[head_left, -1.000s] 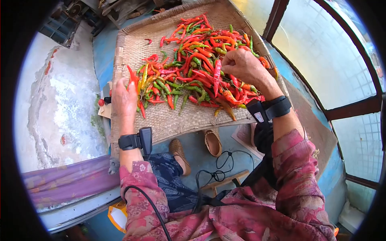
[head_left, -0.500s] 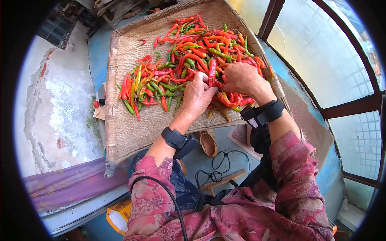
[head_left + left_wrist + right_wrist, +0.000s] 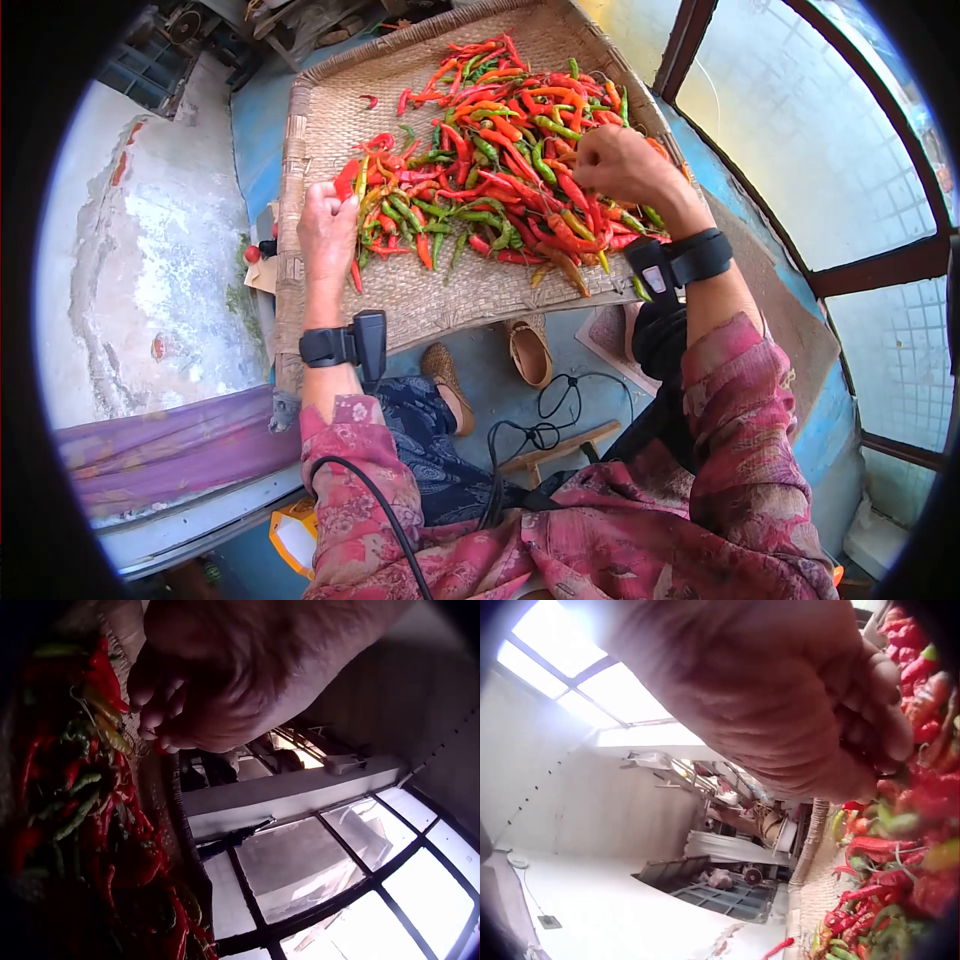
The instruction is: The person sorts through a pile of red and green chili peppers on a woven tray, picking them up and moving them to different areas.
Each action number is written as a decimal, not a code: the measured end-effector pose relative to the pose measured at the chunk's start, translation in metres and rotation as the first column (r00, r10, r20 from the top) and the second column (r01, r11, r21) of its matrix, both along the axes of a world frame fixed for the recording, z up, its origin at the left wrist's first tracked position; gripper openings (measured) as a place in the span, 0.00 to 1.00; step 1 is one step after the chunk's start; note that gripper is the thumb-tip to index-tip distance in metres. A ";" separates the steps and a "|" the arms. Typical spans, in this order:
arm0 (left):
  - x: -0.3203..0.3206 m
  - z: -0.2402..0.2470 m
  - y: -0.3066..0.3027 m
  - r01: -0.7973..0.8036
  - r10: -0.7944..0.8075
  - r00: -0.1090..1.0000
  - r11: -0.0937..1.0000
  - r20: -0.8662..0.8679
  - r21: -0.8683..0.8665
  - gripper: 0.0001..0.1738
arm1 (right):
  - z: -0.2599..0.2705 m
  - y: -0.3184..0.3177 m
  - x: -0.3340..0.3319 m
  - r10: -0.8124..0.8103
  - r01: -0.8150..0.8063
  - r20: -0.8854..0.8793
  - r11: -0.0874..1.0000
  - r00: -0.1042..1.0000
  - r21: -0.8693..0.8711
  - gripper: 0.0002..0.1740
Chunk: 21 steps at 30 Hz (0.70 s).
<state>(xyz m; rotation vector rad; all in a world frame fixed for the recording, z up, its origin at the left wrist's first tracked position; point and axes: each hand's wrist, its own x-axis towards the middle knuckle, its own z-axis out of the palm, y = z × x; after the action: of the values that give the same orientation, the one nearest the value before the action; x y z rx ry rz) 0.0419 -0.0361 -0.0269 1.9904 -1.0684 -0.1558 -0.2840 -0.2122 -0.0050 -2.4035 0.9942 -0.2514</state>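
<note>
The work in hand appears to be sorting chillies by hand, and the step looks like setting one down on the left while another is sought on the right. The left grip (image 3: 328,235) is closed at the fingertips on what seems to be a red pepper (image 3: 346,180), which rises just beyond the fingers; the left wrist view shows only a small bit of red between them. Just to the right of that grip lies a loose cluster of red, yellow and green peppers, joined to the main pile (image 3: 500,150), which spreads from there across to the right grip (image 3: 630,172). All this sits in a woven tray (image 3: 390,305), whose bare weave shows below and to the right of the left grip.

The right grip has its fingers curled at the pile's right side; shadow and blur hide the fingertips, so I cannot tell whether they grasp a pepper. The next move probably calls for the left grip to loosen over the cluster without scattering it, and for the right to pick one pepper cleanly from the tangle beneath it.
</note>
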 end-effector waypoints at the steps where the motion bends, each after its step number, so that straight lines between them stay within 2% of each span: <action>1: 0.002 0.004 0.007 -0.005 0.005 1.000 1.000 0.000 -0.001 0.15 | 0.005 0.000 -0.003 -0.020 0.021 0.098 1.000 0.995 -0.010 0.11; 3: 0.005 0.012 0.019 -0.073 0.001 0.946 0.975 0.323 0.211 0.17 | 0.011 -0.001 -0.005 -0.064 0.077 0.228 0.996 0.971 -0.047 0.14; 4: 0.006 0.010 0.020 -0.078 0.006 0.946 0.975 0.324 0.210 0.17 | 0.012 -0.002 -0.003 -0.059 0.072 0.229 0.996 0.972 -0.047 0.14; 6: 0.005 0.003 0.020 -0.045 0.019 0.736 0.999 0.677 0.021 0.24 | 0.012 -0.006 0.002 -0.118 0.195 0.441 0.972 0.890 -0.134 0.13; 7: -0.018 0.021 0.015 -0.062 -0.007 0.912 0.986 0.411 0.156 0.26 | 0.014 -0.004 0.005 -0.123 0.237 0.511 0.957 0.851 -0.165 0.13; 8: -0.033 0.019 0.007 -0.007 -0.008 0.985 0.996 0.172 0.085 0.22 | 0.017 -0.002 0.009 -0.121 0.234 0.510 0.958 0.852 -0.164 0.13; 10: -0.068 0.021 -0.004 0.240 -0.240 0.964 0.971 -0.116 -0.010 0.20 | 0.024 0.002 0.020 -0.224 0.308 0.651 0.951 0.726 -0.017 0.14; 11: -0.081 0.011 -0.013 0.320 -0.326 0.931 0.945 -0.164 -0.064 0.23 | 0.028 0.009 0.023 -0.218 0.153 0.656 0.976 0.722 0.156 0.15; 12: -0.104 0.017 -0.017 0.360 -0.368 0.918 0.930 -0.146 -0.077 0.26 | 0.026 0.013 0.028 -0.217 0.151 0.656 0.976 0.723 0.156 0.15; 14: -0.135 0.024 -0.021 0.431 -0.442 0.889 0.896 -0.120 -0.104 0.29 | 0.026 0.024 0.040 -0.116 -0.141 0.668 0.938 0.735 0.318 0.13; 16: -0.145 0.022 -0.024 0.528 -0.530 0.802 0.845 -0.277 -0.089 0.30 | 0.026 0.037 0.050 -0.023 -0.252 0.709 0.926 0.704 0.281 0.11; 18: -0.147 0.024 -0.024 0.548 -0.545 0.804 0.834 -0.240 -0.059 0.27 | 0.028 0.041 0.049 -0.063 -0.211 0.670 0.924 0.740 0.320 0.09; 20: -0.146 0.024 -0.020 0.486 -0.531 0.597 0.836 -0.601 -0.256 0.23 | 0.023 0.039 0.046 -0.031 -0.255 0.667 0.911 0.744 0.326 0.08; 21: -0.144 0.023 -0.019 0.488 -0.531 0.598 0.835 -0.601 -0.252 0.23 | 0.020 0.039 0.044 0.001 -0.297 0.666 0.895 0.746 0.332 0.08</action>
<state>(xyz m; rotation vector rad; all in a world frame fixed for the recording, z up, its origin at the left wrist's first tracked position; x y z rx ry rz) -0.1018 -0.0547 -0.0039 1.3213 -1.1050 -1.0463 -0.2399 -0.1732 0.0153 -1.7653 0.4491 -0.6887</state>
